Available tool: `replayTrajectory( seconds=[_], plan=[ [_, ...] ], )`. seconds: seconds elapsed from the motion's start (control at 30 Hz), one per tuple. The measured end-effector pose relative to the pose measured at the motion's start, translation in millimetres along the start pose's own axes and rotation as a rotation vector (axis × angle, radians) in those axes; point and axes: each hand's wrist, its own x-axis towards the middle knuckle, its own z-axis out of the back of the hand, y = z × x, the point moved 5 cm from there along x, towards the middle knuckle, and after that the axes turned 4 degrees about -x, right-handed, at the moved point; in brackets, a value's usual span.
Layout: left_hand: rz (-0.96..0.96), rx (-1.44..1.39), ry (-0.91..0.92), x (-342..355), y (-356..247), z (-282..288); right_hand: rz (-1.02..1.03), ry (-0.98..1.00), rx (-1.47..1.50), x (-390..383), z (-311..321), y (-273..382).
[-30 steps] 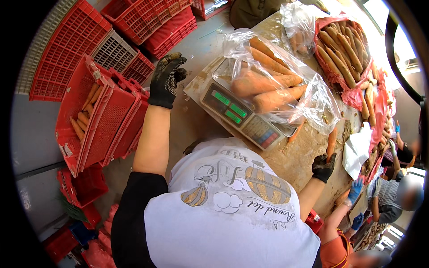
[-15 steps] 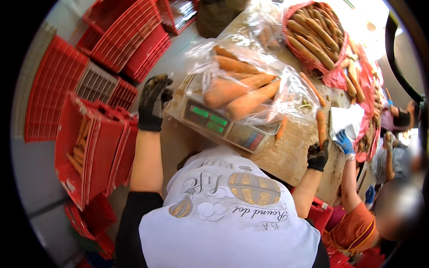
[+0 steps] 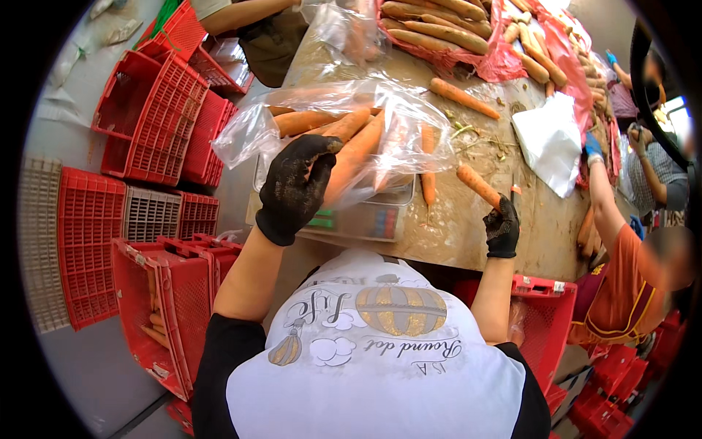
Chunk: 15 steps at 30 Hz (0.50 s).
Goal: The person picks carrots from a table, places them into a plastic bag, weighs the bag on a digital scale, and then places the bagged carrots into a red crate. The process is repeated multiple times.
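Note:
A clear plastic bag [image 3: 245,135] of large carrots [image 3: 357,157] lies on a scale [image 3: 362,222] at the table's near edge. My left hand [image 3: 296,183], in a dirty black glove, is at the bag's near left side. Its fingers are curled closed on the plastic, close against the carrots, and it partly covers the green display. To the right of the bag, my right hand [image 3: 502,228], also black-gloved, grips a single carrot [image 3: 479,184] by its near end, the other end pointing away to the left. Loose carrots [image 3: 428,164] [image 3: 464,98] lie beside and beyond the bag.
Red crates [image 3: 164,293] stand at the left, with another red crate [image 3: 545,314] below the table's right side. A red sack of carrots [image 3: 439,29] and a white sheet [image 3: 548,143] are on the muddy table [image 3: 468,241]. A co-worker in orange [image 3: 614,293] reaches in from the right.
The view has shifted. My left hand has moved from beside the scale to the bag. My right hand still holds the carrot, now tilted leftward and nearer the bag.

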Motion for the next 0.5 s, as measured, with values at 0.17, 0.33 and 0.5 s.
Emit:
replayTrajectory(
  seconds=[0.17,0.33,0.5],
  plan=[
    [-0.218,0.474,0.096,12,-24,-30,0.005,0.038,-0.042,0,22,1],
    [-0.102,0.705,0.204,-1,-2,-32,-0.115,0.091,0.073,9,18,-30],
    [-0.121,0.430,-0.007,-5,-24,-24,-0.235,0.242,-0.042,-7,-13,-69]
  ],
)
